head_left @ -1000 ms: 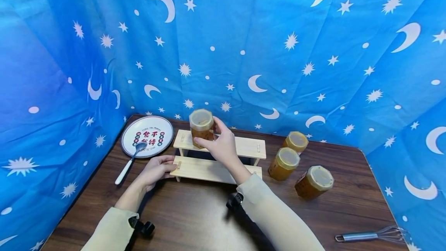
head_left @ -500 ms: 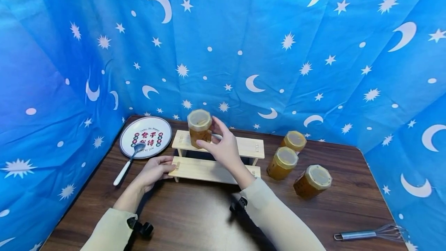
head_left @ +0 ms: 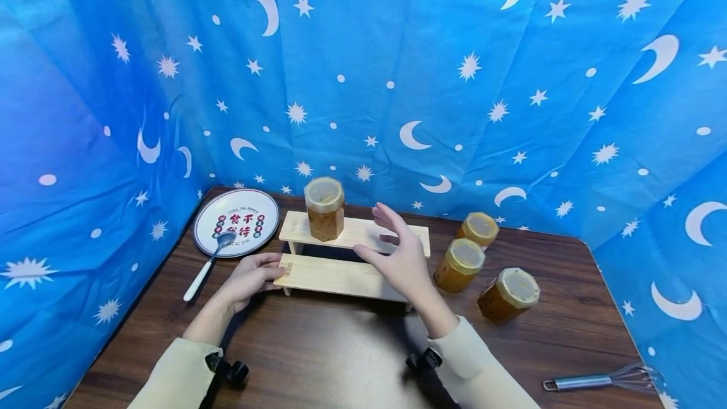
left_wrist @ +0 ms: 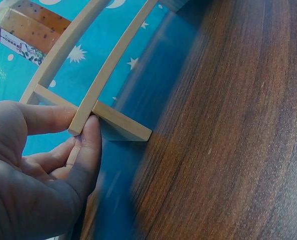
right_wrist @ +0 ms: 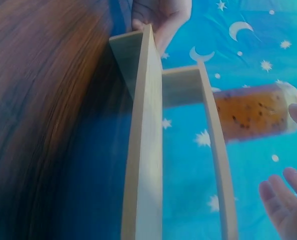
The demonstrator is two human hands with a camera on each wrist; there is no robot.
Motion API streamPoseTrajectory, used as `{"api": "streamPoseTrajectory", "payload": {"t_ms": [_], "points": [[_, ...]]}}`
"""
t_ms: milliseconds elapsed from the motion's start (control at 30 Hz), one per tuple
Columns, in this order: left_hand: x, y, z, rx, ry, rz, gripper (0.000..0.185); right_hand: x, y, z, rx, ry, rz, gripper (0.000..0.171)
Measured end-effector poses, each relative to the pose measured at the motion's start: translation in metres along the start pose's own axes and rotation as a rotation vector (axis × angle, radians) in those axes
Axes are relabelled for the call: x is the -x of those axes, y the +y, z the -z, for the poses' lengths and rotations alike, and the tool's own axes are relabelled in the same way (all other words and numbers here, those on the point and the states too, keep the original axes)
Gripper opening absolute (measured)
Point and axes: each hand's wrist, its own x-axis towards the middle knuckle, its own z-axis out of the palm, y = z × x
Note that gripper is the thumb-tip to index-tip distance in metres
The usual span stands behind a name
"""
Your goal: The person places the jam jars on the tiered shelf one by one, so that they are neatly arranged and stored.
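A two-step wooden rack [head_left: 341,276] stands on the table. On the left part of its upper step sits an upright jar [head_left: 325,213] with a pale lid and amber, dark-speckled contents. My left hand [head_left: 252,279] pinches the left end of the lower step between thumb and fingers, as the left wrist view shows at the board [left_wrist: 83,117]. To the right of the jar, my right hand [head_left: 403,260] is over the rack with fingers spread and nothing in them. In the right wrist view a gap separates its fingers [right_wrist: 276,200] from the jar [right_wrist: 253,112].
Right of the rack stand three more jars: one at the back [head_left: 478,229], one in front of it [head_left: 460,265] and a darker one [head_left: 508,295]. A whisk [head_left: 602,380] lies at the front right. A spoon [head_left: 204,273] leans on a plate [head_left: 250,207] at left.
My right hand has let go of the jar and moved right, its fingers spreading. The jar stays on the upper step. My left hand keeps its hold on the rack.
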Motion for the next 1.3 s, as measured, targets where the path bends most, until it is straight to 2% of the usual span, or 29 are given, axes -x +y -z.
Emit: {"api": "streamPoseTrajectory", "payload": {"t_ms": [400,733,933,1100,1200,1300], "points": [[0.001,0.0,0.001,-0.004,0.0,0.001,0.055,0.034,0.006,0.065,0.153,0.124,0.008,0.079],[0.0,0.0,0.001,0.005,-0.005,-0.001,0.054,0.061,0.022,0.122,0.353,0.361,0.005,0.076],[0.001,0.0,0.0,0.005,-0.011,0.0,0.056,0.079,0.032,0.15,0.401,0.501,-0.061,0.078],[0.001,0.0,0.0,0.005,0.0,0.014,0.058,0.099,0.045,0.161,0.407,0.593,-0.148,0.081],[0.001,-0.001,0.0,0.0,0.003,0.014,0.058,0.11,0.055,0.163,0.402,0.619,-0.213,0.09],[0.002,-0.001,-0.001,-0.004,0.008,0.016,0.059,0.118,0.064,0.164,0.368,0.606,-0.305,0.102]]}}
